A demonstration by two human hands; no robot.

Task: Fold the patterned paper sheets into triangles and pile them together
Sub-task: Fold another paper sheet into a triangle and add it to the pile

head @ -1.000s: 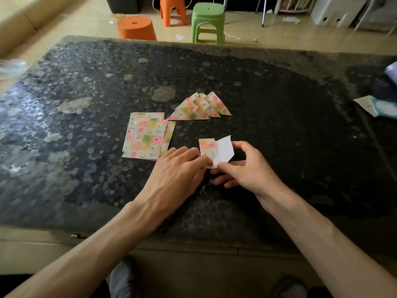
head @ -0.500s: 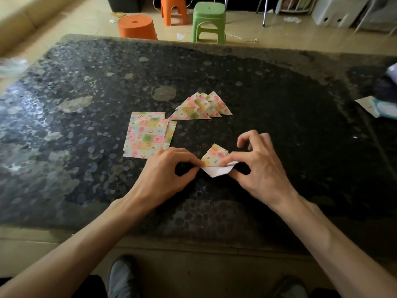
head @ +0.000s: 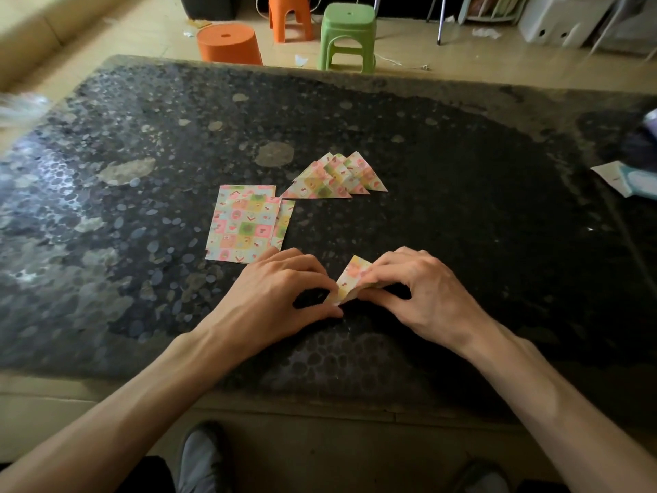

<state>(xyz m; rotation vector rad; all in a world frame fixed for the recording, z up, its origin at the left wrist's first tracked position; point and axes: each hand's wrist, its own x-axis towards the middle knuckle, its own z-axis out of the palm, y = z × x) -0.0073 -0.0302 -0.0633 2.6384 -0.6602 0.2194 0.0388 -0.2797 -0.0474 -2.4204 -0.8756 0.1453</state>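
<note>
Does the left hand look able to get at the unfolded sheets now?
Likely yes, once freed: the left hand pinches the half-folded sheet, but the unfolded sheets lie just beyond it, nothing between.

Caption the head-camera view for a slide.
Left hand and right hand pinch a half-folded patterned sheet on the dark table; flat sheets lie left, finished triangles fanned beyond.

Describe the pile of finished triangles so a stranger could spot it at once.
Start at the dark speckled table. Near its middle, just past the flat stack of square sheets and to the right, lies the pile of finished triangles. Unlike the squares, its pieces are pointed, fanned and overlapping, and no hand touches them.
</note>
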